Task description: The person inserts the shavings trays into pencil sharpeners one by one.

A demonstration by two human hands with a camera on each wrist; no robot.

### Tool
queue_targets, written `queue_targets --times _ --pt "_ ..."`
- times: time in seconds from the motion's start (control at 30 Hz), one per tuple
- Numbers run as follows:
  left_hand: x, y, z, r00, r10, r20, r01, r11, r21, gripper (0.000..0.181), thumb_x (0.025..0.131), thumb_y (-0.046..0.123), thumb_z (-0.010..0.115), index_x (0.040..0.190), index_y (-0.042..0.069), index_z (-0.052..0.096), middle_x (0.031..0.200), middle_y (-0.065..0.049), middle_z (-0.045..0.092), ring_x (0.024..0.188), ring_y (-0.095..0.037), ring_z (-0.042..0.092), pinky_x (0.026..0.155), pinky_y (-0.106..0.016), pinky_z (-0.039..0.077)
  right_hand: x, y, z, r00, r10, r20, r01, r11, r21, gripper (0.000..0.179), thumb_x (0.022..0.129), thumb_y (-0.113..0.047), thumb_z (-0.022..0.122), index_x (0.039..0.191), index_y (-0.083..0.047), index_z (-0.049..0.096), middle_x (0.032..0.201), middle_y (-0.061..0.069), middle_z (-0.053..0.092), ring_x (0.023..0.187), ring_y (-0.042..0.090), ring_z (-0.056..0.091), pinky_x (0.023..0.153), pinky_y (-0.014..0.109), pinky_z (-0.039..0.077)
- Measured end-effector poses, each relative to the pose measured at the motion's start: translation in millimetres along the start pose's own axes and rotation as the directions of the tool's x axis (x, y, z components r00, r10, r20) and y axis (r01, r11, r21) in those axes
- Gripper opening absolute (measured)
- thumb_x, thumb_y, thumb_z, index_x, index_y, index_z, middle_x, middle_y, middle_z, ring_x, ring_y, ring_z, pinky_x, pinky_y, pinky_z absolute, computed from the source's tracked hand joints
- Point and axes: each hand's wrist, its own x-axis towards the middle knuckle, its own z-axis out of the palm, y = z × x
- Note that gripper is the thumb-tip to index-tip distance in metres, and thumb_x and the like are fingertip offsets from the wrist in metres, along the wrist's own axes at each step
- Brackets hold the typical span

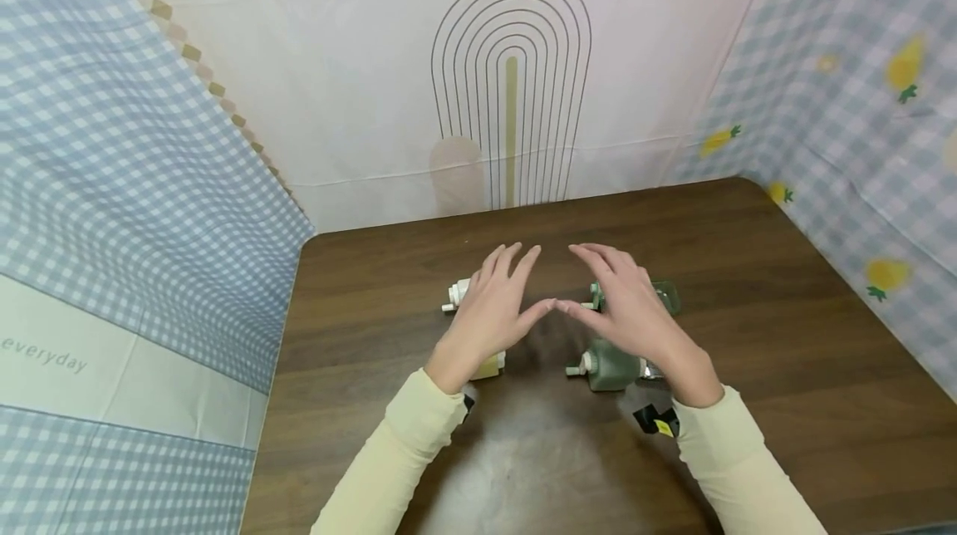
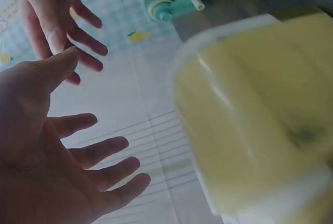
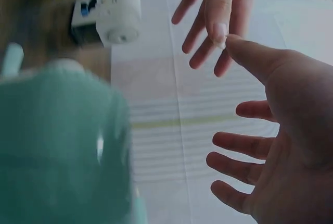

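My left hand [image 1: 486, 315] and right hand [image 1: 631, 306] hover over the table with thumb tips meeting. The other fingers are spread and gently bent, and both palms are bare in the wrist views. Below the left hand lie a bottle with a white nozzled top [image 1: 458, 293] and a yellow bottle [image 1: 490, 365], both partly covered by that hand. Under the right hand are a near green pump bottle [image 1: 611, 365] and a far green bottle [image 1: 665, 296], partly hidden. The yellow bottle [image 2: 250, 114] looms large in the left wrist view, as does a green bottle [image 3: 62, 146] in the right.
The brown wooden table [image 1: 359, 435] meets a white cloth backdrop [image 1: 359, 86] with arch lines. Blue checked cloth [image 1: 149, 144] hangs on the left, and a checked cloth with yellow fruit prints [image 1: 860, 128] on the right. Black wrist gear [image 1: 656, 420] sits by the right cuff.
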Motion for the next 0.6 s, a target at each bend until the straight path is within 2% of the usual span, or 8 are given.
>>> queue_targets --times 0.1,0.27,0.4,0.5,0.6 --pt "13.2 8.3 0.1 1.000 -0.010 0.024 0.010 1.000 0.002 0.081 0.104 0.056 0.061 0.169 0.020 0.028 0.169 -0.015 0.031 0.157 -0.037 0.027 0.118 -0.058 0.039 2.0 8 -7 1.000 0.024 -0.004 -0.024 1.000 -0.003 0.082 0.095 -0.037 0.082 0.161 -0.008 0.042 0.158 0.023 0.044 0.143 0.048 0.040 0.101 0.076 0.037" --pt "34.9 21.9 2.4 0.997 -0.019 0.069 0.019 1.000 0.006 0.081 0.105 0.059 0.057 0.169 0.020 0.026 0.169 -0.015 0.032 0.157 -0.037 0.028 0.120 -0.056 0.037 3.5 22 -19 0.997 0.072 -0.004 -0.071 0.997 0.024 0.082 0.098 -0.036 0.079 0.163 -0.009 0.038 0.160 0.026 0.040 0.145 0.051 0.036 0.105 0.081 0.029" --pt "49.4 34.5 5.5 0.992 -0.019 0.122 0.019 1.000 0.005 0.087 0.102 0.064 0.059 0.170 0.022 0.025 0.169 -0.013 0.034 0.156 -0.035 0.032 0.120 -0.054 0.037 2.3 37 -28 0.992 0.126 0.013 -0.126 0.992 0.027 0.082 0.099 -0.036 0.078 0.164 -0.010 0.036 0.162 0.027 0.037 0.147 0.054 0.033 0.108 0.081 0.025" --pt "61.2 47.4 12.9 0.983 -0.007 0.184 0.007 1.000 0.000 0.091 0.100 0.067 0.059 0.171 0.023 0.022 0.168 -0.010 0.035 0.154 -0.031 0.035 0.119 -0.051 0.040 1.5 50 -31 0.988 0.151 0.029 -0.151 0.988 0.004 0.082 0.098 -0.034 0.078 0.164 -0.009 0.035 0.160 0.029 0.038 0.145 0.057 0.033 0.107 0.082 0.025" --pt "72.6 60.6 24.8 0.966 -0.008 0.260 0.007 1.000 0.005 0.094 0.101 0.068 0.056 0.171 0.020 0.018 0.169 -0.007 0.034 0.153 -0.028 0.037 0.118 -0.047 0.041 0.5 62 -29 0.985 0.161 0.054 -0.160 0.987 -0.019 0.081 0.098 -0.032 0.079 0.163 -0.006 0.036 0.157 0.031 0.040 0.142 0.058 0.035 0.106 0.081 0.027"
